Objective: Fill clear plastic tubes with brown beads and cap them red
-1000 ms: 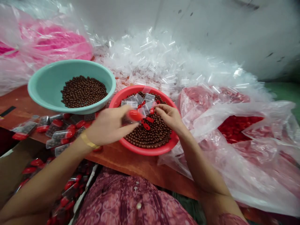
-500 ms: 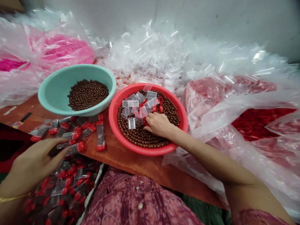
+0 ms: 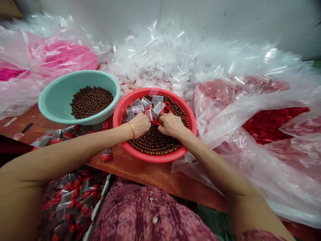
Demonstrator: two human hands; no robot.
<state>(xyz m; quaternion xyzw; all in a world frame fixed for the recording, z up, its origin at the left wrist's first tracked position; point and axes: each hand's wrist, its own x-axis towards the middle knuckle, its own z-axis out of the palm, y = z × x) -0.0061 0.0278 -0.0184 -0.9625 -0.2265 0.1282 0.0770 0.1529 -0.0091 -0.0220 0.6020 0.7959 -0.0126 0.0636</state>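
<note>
Head view: both hands meet inside the red bowl [image 3: 117, 117], which sits on the worktop [image 3: 150, 174] close in front of the person. The left hand [image 3: 140, 124] and right hand [image 3: 172, 125] lie knuckles up with fingers curled over the brown beads [image 3: 152, 142], against the clear tubes [image 3: 156, 99] and red caps [image 3: 167, 106]. Whether either hand grips anything cannot be told. A teal bowl [image 3: 54, 100] stands just to the left.

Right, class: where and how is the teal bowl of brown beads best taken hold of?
Probably the teal bowl by its flared rim, from the near left: the lip is bare there, while the red bowl crowds its right and filled tubes its front.
</note>
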